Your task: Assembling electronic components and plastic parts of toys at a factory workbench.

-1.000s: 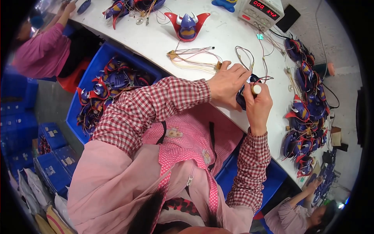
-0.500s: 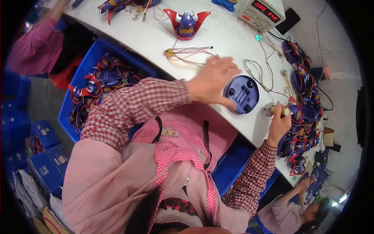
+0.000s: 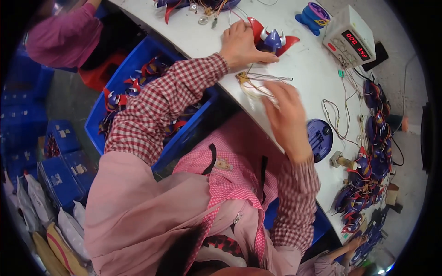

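Observation:
My left hand (image 3: 241,46) is closed around the near left side of a purple toy head (image 3: 272,42) with white horns and red wing-like sides, its thumb across the front. The toy stands on the white table (image 3: 313,78). My right hand (image 3: 285,110), slightly blurred, reaches over the table with fingers stretched and nothing visible in them. Close to its fingertips lie thin wires (image 3: 271,77) joined to a small yellowish part (image 3: 241,78). A round purple plastic base (image 3: 321,138) sits beside my right wrist, partly hidden. Past it lies a short tool with a metal head and tan handle (image 3: 345,162).
At the back right stands a power supply (image 3: 350,39) with a red display, beside a blue container (image 3: 314,18). Similar toy parts line the right edge (image 3: 377,133). A blue bin (image 3: 99,117) of toy parts is at left. Co-workers sit far left and lower right.
My left hand has moved from the round base to the horned toy head and closed on it. My right hand has let go of the short tool and moved left toward the wires.

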Motion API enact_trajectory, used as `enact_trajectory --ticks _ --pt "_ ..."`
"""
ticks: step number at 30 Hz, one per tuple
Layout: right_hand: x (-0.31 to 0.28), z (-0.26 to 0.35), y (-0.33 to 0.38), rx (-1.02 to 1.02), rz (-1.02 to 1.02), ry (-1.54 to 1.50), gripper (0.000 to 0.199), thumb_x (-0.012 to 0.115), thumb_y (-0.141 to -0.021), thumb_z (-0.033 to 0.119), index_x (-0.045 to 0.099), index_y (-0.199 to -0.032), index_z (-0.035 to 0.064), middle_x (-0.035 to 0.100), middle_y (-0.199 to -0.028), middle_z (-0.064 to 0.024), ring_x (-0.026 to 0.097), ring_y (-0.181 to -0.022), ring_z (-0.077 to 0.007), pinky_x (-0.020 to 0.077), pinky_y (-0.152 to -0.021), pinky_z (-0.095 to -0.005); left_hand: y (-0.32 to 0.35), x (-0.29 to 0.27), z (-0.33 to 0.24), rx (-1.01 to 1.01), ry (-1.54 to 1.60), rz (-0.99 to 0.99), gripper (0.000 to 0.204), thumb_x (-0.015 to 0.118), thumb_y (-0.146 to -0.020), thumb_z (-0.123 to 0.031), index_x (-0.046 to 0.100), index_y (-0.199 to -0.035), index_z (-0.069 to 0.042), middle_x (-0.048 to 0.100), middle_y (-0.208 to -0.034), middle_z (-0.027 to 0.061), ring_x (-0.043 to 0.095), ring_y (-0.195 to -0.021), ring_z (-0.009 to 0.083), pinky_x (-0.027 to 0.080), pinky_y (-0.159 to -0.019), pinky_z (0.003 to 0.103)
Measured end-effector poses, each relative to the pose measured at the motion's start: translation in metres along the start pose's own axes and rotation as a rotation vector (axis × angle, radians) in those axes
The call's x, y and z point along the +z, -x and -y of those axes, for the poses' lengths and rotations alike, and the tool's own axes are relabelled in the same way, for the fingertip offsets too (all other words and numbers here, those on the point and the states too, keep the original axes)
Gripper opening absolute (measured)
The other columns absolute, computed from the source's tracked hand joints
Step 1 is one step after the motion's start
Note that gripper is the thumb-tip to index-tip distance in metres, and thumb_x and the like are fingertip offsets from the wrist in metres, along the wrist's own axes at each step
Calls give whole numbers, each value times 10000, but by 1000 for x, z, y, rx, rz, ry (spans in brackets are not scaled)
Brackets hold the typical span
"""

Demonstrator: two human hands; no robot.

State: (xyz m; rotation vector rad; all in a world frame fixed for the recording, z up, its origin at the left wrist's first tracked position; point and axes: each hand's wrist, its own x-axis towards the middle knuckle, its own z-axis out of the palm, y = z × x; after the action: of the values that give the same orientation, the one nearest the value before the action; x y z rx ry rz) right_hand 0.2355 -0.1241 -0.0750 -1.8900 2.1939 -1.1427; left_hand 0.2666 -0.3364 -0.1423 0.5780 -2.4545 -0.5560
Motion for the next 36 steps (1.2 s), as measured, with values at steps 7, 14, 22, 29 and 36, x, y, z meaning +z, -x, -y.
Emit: enact_trajectory --ticks 7,14,22,29,36 --pt "71 -20 -36 61 89 203 271 685 -709 138 586 -938 32 557 -911 -153 584 -819 -330 494 -732 -418 -17 13 -6 -192 27 81 799 745 -521 -634 623 -955 26 624 -935 188 578 -903 323 421 -838 457" --pt "15 -7 -19 82 -250 22 230 645 -778 52 603 -997 -3 613 -847 -163 631 -740 -262 511 -694 -314 -6 -23 -24 -235 949 136 472 750 -707 -231 594 -1074 22 662 -952 95 644 -847 174 498 -764 294" --pt "-98 -17 67 574 -664 -407 198 624 -868 65 629 -1047 -21 640 -855 -27 575 -747 -73 453 -654 -187 13 -34 -122 -71 1445 600 445 719 -742 -77 563 -1148 14 636 -1038 103 627 -887 163 477 -849 264" --pt "-71 -66 126 632 -601 194 214 622 -844 77 607 -1027 -33 617 -963 -87 551 -854 -126 449 -733 -244 38 25 -155 203 931 696 609 835 -585 -284 608 -1075 -3 656 -968 110 606 -848 146 484 -766 267" --pt "-52 -70 136 585 -650 -62 263 558 -895 113 531 -1108 -39 578 -1047 -119 540 -968 -203 421 -874 -305 55 46 -142 237 1070 674 654 853 -567 -214 555 -1099 23 584 -1044 110 540 -938 133 473 -793 291"
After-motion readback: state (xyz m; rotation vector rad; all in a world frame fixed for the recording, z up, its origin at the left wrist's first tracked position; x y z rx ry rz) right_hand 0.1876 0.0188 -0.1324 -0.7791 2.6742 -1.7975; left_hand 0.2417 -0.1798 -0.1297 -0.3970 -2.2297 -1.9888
